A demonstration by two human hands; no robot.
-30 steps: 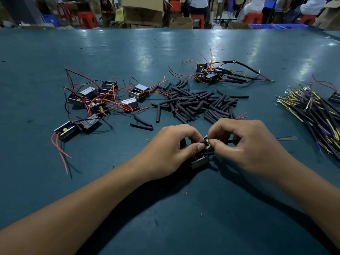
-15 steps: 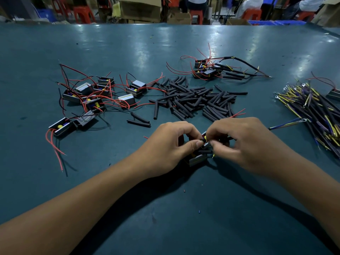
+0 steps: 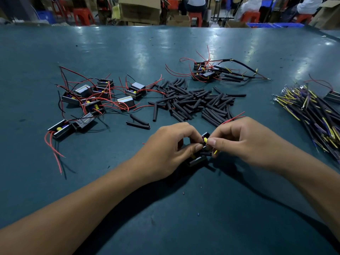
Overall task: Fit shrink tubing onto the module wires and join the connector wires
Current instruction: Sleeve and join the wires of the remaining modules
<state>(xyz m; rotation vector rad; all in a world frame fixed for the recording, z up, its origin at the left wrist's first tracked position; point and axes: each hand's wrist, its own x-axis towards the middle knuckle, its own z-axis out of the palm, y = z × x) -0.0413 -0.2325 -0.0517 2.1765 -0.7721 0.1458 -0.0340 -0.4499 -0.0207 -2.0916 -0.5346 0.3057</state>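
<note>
Near the tabletop's (image 3: 165,52) front middle, the left hand (image 3: 165,150) pinched the module (image 3: 197,160) while the right hand (image 3: 244,142), touching thumbs, pinched its wire ends just above, tubing (image 3: 206,154) lying crosswise between them.

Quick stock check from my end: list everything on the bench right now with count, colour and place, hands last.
table: one, teal, fills the view.
loose modules: roughly nine, black and silver with red and black leads, far left.
shrink tubing pile: dozens of pieces, black, centre.
finished assemblies: a small cluster, black with red leads and sleeved wires, beyond the pile.
connector wires: a large bundle, black, yellow and purple, right edge.
held module: one, black, between the hands.
left hand: pinches the held module's wires.
right hand: pinches a yellow-tipped wire at the module.
</note>
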